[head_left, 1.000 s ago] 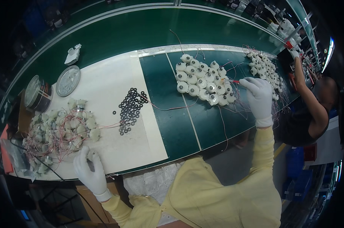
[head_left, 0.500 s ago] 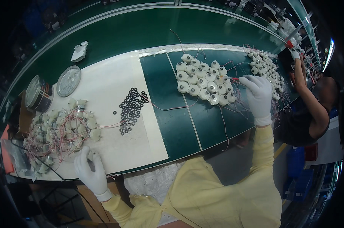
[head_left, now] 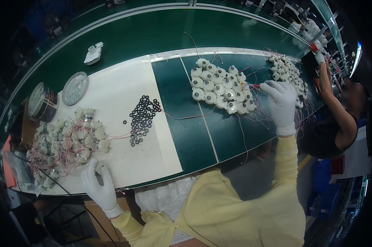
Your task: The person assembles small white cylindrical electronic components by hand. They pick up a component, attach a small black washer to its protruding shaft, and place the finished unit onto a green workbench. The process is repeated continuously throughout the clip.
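Note:
My right hand [head_left: 282,103], in a white glove, pinches a thin red-handled tool [head_left: 255,85]. Its tip, pale and orange, is at a tight cluster of round white motors [head_left: 219,87] with dark centres. My left hand [head_left: 98,187], also gloved, is curled at the bench's near edge with thumb and fingertips together. Whatever is between them is too hidden to name; a thin wire end [head_left: 121,190] shows beside the palm. Just beyond it lies a heap of similar motors [head_left: 70,138] tangled in red and white wires. Many small black rings [head_left: 142,119] are scattered mid-bench.
A round metal lid [head_left: 75,89] and an opened can [head_left: 43,101] stand at the far left. Behind the bench runs a green conveyor belt [head_left: 161,31] carrying a white plastic part [head_left: 94,53]. More wired motors [head_left: 289,76] lie rightward, near a co-worker's arm [head_left: 326,82].
The white plastic part has moved right along the belt. My right hand and the red-handled tool have shifted very slightly right. My left hand looks almost still.

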A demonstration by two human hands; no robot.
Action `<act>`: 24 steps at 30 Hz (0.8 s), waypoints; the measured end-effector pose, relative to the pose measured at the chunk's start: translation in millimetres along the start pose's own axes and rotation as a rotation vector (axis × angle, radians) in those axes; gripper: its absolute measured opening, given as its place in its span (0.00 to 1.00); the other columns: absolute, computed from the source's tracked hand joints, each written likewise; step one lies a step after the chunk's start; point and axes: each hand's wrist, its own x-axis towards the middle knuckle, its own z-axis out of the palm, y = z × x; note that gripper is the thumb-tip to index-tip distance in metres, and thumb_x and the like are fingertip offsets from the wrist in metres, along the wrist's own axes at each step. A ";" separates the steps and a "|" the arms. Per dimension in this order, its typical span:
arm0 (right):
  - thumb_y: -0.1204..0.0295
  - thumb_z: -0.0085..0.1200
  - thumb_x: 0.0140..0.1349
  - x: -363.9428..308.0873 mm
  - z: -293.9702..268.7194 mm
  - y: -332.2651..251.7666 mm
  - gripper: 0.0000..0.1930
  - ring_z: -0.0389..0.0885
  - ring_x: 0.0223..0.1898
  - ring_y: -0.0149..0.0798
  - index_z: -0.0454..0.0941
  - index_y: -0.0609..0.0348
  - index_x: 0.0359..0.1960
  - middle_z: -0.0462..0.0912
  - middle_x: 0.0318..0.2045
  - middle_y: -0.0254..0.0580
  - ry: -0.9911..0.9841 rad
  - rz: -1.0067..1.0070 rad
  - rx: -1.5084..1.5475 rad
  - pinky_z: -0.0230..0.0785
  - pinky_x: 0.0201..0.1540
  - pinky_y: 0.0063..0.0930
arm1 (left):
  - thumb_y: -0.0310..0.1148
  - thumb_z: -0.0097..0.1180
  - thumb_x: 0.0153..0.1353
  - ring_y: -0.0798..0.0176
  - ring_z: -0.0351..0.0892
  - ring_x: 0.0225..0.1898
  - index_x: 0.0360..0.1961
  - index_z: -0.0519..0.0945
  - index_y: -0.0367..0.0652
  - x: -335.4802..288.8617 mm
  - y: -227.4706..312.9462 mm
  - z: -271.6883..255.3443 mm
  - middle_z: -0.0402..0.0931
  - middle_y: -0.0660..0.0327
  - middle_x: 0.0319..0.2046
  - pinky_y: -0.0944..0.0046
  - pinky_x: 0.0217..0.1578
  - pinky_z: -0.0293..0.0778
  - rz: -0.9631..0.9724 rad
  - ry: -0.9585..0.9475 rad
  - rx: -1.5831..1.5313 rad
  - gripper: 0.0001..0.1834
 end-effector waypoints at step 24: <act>0.81 0.62 0.56 -27.5 2.1 -4.8 0.15 0.84 0.43 0.47 0.90 0.51 0.44 0.89 0.40 0.40 -0.064 0.175 0.212 0.72 0.49 0.40 | 0.24 0.66 0.62 0.48 0.78 0.46 0.55 0.82 0.36 -0.2 0.9 2.0 0.82 0.52 0.45 0.51 0.48 0.73 -0.006 0.015 0.000 0.19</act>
